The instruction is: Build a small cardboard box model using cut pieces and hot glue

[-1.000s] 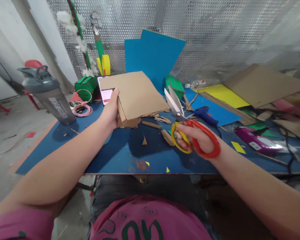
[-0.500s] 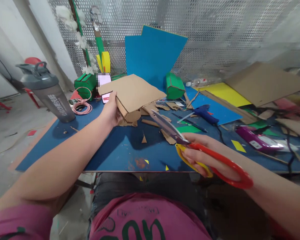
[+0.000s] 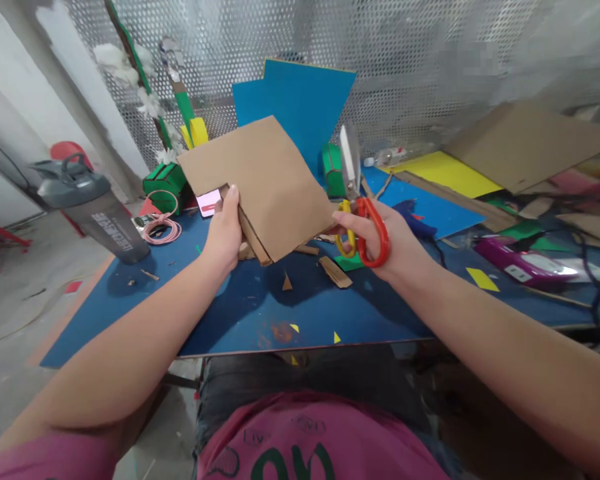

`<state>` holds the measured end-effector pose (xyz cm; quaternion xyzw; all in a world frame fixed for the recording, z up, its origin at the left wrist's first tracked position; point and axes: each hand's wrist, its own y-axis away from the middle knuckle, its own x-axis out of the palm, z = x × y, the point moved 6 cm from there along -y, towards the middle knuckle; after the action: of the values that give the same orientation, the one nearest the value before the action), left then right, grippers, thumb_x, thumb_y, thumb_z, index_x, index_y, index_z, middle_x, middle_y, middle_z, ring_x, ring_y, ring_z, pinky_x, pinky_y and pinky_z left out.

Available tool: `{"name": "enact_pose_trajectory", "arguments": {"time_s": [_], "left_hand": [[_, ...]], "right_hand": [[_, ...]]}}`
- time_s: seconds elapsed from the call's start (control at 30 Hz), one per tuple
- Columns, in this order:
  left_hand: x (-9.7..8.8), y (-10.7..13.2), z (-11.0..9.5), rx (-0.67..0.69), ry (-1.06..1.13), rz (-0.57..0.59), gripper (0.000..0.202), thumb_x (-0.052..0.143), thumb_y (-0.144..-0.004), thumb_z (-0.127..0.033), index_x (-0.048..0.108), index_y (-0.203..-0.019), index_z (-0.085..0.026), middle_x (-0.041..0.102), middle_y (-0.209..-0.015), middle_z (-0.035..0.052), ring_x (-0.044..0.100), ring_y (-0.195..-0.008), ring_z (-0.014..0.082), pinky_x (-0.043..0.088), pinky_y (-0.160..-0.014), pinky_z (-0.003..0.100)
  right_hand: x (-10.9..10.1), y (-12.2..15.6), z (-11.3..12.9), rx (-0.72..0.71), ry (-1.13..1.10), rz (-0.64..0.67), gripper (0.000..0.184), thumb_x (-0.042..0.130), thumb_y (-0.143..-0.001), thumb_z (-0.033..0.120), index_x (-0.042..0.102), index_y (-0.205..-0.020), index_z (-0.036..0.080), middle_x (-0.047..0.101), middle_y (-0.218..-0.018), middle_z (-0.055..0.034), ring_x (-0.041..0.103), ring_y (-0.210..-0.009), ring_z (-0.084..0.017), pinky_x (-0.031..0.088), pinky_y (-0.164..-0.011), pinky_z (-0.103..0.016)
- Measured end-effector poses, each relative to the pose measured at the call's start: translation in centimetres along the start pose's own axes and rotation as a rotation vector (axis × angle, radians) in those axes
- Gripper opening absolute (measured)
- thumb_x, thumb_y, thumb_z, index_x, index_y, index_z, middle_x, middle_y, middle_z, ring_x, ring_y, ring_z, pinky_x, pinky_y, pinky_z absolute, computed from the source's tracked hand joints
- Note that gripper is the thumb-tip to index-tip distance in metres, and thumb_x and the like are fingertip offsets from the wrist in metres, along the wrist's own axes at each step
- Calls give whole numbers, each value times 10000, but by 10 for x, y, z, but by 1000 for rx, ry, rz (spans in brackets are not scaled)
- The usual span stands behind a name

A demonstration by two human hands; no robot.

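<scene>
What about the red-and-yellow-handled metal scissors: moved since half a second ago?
Yes: scissors moved up in view, now fully above near edge of the blue tabletop.

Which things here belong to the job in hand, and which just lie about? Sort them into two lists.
In use:
- cardboard, in the left hand
- scissors, in the right hand

Apparently just lying about:
- bottle
- pink cord
- phone
- yellow sheet
</scene>
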<state>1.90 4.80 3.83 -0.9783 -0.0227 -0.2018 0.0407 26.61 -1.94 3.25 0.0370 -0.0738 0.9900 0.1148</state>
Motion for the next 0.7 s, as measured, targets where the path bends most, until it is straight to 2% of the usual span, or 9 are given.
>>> {"name": "enact_pose_trajectory", "arguments": {"time_s": [0.07,0.17,0.33,0.43,0.53,0.7], "left_hand": [[0,0,1,20,14,-10,417,726,-958,-541,684,-1293,-296,792,-1368,49,696,-1380,286,561,-1160,397],[1,1,2,43,31,-12,400,702,-985,-507,645,-1329,-312,765,-1425,28,650,-1438,256,530,-1190,361],[-1,1,3,74,-40,8,410,624,-1027,-546,593,-1372,-326,701,-1522,26,602,-1486,254,486,-1226,374],[-1,6,-1,97,-89,15,469,705,-984,-549,550,-1377,-345,708,-1502,25,595,-1491,247,482,-1228,364],[1,14,-5,121,-138,13,486,791,-932,-477,549,-1328,-332,742,-1434,40,613,-1473,245,506,-1198,335],[2,18,-9,129,-190,-16,456,769,-942,-468,569,-1320,-307,735,-1444,63,622,-1462,255,511,-1182,343]], "right_hand": [[6,-1,-8,27,-18,41,451,962,-609,395,608,-851,253,733,-838,-30,722,-725,-198,476,-456,-248],[10,-1,-13,29,-42,35,502,972,-573,338,576,-868,248,716,-815,-6,697,-663,-161,421,-428,-212],[13,2,-15,27,-79,26,547,977,-577,329,537,-891,247,677,-804,15,695,-646,-149,422,-430,-195],[15,4,-16,54,-90,32,577,987,-562,361,526,-890,248,649,-787,30,715,-662,-162,439,-437,-200],[18,7,-19,98,-100,44,582,990,-552,385,532,-881,242,647,-774,36,716,-656,-151,451,-445,-195],[19,9,-24,101,-124,19,606,1011,-513,404,543,-857,233,644,-747,47,712,-623,-139,442,-432,-182]]}}
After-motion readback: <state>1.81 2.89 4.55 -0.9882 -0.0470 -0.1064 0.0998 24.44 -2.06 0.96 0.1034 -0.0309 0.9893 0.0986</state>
